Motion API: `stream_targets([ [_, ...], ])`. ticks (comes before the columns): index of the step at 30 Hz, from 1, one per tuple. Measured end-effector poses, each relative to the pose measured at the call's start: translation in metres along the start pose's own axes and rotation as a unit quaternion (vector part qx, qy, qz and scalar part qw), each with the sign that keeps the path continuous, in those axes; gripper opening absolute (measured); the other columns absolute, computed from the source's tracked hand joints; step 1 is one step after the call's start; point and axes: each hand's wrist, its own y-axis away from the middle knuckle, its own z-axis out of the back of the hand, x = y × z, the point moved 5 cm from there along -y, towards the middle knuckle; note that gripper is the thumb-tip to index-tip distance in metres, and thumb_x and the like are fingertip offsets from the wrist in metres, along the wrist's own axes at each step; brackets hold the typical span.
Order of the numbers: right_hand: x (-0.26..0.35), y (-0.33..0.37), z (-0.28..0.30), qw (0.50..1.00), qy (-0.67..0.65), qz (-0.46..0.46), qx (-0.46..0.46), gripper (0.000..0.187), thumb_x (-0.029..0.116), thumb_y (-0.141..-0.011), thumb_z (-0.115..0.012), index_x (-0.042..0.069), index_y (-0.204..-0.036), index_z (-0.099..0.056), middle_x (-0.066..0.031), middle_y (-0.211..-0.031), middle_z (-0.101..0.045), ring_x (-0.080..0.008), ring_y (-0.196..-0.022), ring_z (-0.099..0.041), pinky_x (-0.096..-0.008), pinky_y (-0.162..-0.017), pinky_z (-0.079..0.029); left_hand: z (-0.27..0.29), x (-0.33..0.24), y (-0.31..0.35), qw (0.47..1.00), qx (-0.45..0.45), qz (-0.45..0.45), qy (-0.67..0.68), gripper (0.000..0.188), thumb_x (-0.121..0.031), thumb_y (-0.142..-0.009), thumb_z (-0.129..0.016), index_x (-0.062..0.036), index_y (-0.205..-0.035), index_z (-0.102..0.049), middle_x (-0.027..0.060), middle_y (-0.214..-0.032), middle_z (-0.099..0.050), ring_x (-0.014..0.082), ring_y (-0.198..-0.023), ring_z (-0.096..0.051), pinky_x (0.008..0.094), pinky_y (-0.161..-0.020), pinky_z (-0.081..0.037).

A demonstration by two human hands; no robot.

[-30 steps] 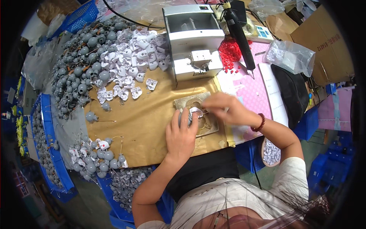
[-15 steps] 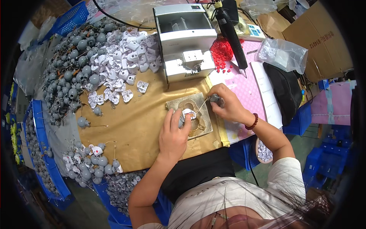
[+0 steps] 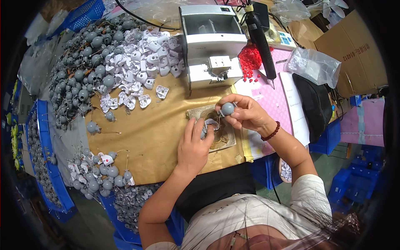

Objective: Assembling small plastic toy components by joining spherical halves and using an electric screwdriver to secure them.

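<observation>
grey ball (image 3: 227,108) pinched, seemingly, in right hand (image 3: 246,113).

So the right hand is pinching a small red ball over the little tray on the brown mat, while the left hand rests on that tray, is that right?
Not quite: the ball pinched by the right hand is grey, not red, as the head view shows. The red bits lie in a heap farther back by the white machine. The rest holds: the left hand rests on the little tray on the brown mat.

left hand (image 3: 192,146) fingers curled, pressing down | right hand (image 3: 245,113) pinch grip closed
</observation>
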Motion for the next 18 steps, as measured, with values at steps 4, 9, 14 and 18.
stream_targets([
  [4,0.0,-0.001,0.002,0.99,0.111,-0.088,-0.011,0.031,0.01,-0.09,-0.075,-0.001,-0.117,-0.064,-0.0111,-0.096,-0.071,-0.0111,-0.059,-0.058,-0.0241,-0.056,-0.049,0.003,0.001,0.0,1.0,-0.001,-0.008,-0.004,0.032,-0.006,-0.081,-0.062,-0.0072,-0.112,-0.067,0.0161,-0.128,-0.054,0.0382,-0.126,-0.05,0.0428,-0.096,-0.052],
  [9,-0.005,-0.009,0.006,0.816,0.571,0.028,-0.087,0.03,0.018,-0.079,-0.086,-0.001,-0.097,-0.07,-0.0056,-0.075,-0.07,-0.01,-0.063,-0.063,-0.0252,-0.055,-0.049,0.001,0.005,0.0,1.0,0.0,-0.009,0.013,0.036,-0.006,-0.077,-0.072,-0.0107,-0.112,-0.07,0.0138,-0.126,-0.056,0.0367,-0.124,-0.053,0.0428,-0.097,-0.052],
  [14,-0.013,-0.007,-0.007,0.653,0.736,0.154,-0.092,0.038,0.028,-0.078,-0.086,0.002,-0.098,-0.068,-0.0084,-0.072,-0.067,-0.0193,-0.061,-0.064,-0.0313,-0.056,-0.051,0.003,0.005,-0.002,0.999,-0.004,0.005,0.033,0.031,-0.008,-0.077,-0.073,-0.0108,-0.108,-0.07,0.0127,-0.122,-0.058,0.0353,-0.122,-0.054,0.0436,-0.096,-0.05],
  [18,-0.011,-0.005,-0.012,0.644,0.735,0.156,-0.146,0.05,0.037,-0.08,-0.082,0.006,-0.114,-0.061,-0.0061,-0.07,-0.065,-0.0272,-0.063,-0.066,-0.0381,-0.056,-0.051,0.008,0.006,-0.014,0.997,-0.028,0.053,0.054,0.035,-0.01,-0.076,-0.075,-0.0089,-0.11,-0.066,0.0119,-0.117,-0.06,0.0336,-0.119,-0.056,0.0436,-0.095,-0.047],
])
